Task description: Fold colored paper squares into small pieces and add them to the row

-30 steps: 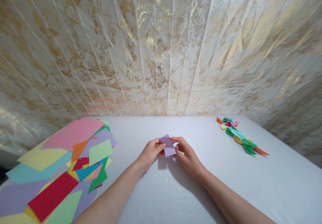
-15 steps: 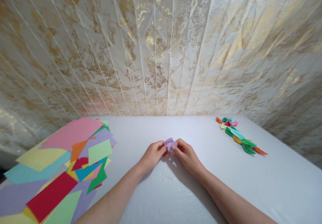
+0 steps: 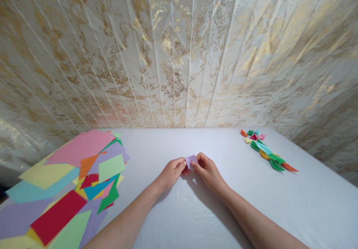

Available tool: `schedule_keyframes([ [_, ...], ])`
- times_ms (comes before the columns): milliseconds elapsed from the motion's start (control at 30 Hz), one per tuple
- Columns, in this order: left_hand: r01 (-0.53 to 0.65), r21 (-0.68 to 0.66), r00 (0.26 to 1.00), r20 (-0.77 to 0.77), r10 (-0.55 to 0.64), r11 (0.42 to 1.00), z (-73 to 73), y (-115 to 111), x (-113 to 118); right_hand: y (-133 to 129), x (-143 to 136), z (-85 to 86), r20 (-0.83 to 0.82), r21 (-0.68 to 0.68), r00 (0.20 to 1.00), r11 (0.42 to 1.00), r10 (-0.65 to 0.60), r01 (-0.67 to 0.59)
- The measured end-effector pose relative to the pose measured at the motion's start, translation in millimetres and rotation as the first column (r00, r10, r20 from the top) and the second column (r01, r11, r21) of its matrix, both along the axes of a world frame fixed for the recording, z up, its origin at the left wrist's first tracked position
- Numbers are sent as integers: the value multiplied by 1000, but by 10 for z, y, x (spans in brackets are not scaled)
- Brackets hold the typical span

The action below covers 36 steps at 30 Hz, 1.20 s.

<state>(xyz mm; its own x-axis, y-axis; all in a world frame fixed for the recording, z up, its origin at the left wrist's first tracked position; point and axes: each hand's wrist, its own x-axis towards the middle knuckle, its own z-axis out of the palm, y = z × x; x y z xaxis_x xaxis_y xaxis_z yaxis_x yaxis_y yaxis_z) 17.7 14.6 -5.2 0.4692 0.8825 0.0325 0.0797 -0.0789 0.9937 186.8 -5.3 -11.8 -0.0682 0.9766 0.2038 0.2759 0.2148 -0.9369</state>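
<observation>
A small piece of purple paper, folded, is held up just above the white table between my two hands. My left hand pinches its left edge between thumb and fingers. On the other side my right hand grips it, thumb across the front and fingers behind. The paper's back and parts of its side edges are hidden by my fingers.
Loose coloured sheets lie heaped at the left, with a pink sheet and a red sheet on top. Several small folded paper shapes form a row at the far right. A gold-patterned curtain hangs behind the table.
The raised flap of the purple paper has come down, so it now shows as one flatter, smaller square. Both hands have stayed nearly in place.
</observation>
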Motion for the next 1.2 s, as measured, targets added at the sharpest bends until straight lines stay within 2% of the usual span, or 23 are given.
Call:
schedule_keyframes([
  [333,-21,-19,1000,6,22,1000,10,-29,34,-11,-8,-40,20,27,1000,1000,-8,7],
  [667,-46,24,999,-28,47,999,5,-29,26,8,-7,-32,-151,-5,988,999,-33,32],
  [900,-134,20,991,-11,135,991,-16,-11,19,13,-11,-60,-152,2,988,1000,-22,22],
  [1200,-150,4,989,4,150,989,-18,-10,25,18,-3,-66,-145,-1,989,1000,-26,26],
])
